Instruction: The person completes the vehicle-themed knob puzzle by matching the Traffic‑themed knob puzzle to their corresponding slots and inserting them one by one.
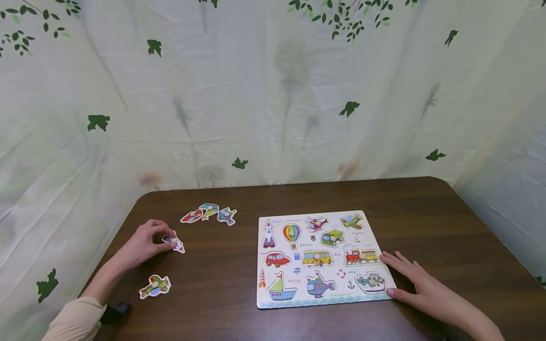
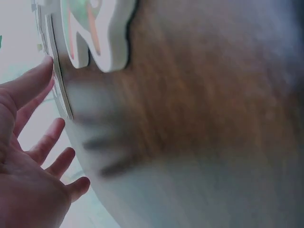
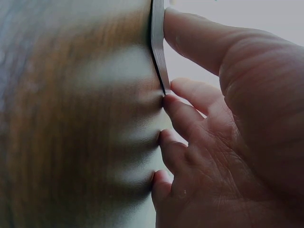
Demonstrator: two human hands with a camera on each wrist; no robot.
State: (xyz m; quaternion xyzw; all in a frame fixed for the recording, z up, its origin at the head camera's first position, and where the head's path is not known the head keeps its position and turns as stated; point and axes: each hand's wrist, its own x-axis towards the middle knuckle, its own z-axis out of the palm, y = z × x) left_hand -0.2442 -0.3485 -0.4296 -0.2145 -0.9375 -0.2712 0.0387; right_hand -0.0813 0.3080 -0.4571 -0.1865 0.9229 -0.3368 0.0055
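A puzzle piece (image 1: 177, 245), white-edged with purple markings, lay at the far left of the wooden surface (image 1: 213, 279), beyond the green airplane piece (image 1: 155, 287). The left hand (image 1: 144, 242) pinched it between thumb and fingers. Its visible right edge slanted from upper left to lower right; partly covered, its long axis and pointing end could not be told. The right hand (image 1: 420, 286), fingers spread apart, touched the puzzle board (image 1: 339, 257).

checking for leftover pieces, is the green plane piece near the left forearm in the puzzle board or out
Out: the green plane piece lies on the brown tabletop, well apart from the puzzle board.
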